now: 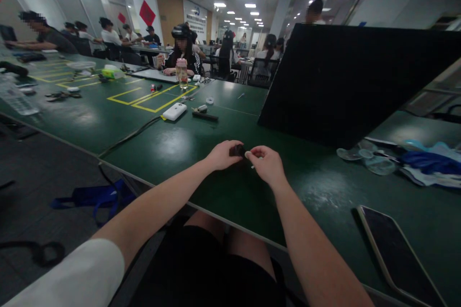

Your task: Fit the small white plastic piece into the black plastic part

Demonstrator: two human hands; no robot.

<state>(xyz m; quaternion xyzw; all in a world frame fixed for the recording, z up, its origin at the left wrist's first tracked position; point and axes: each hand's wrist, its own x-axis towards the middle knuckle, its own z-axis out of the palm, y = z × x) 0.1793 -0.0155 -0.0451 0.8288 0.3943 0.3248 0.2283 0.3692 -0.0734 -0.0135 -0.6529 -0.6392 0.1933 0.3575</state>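
Dark object [237, 150], details too small

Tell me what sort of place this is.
Probably a shared office or workshop: a long green table marked with yellow lines, a wall sign with a logo, and several people seated in the background.

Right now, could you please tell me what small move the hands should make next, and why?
Perhaps the left hand should turn the small dark object slightly for a clearer view: that hand partly covers it, and close beside it the right hand pinches a pale item too small to identify.
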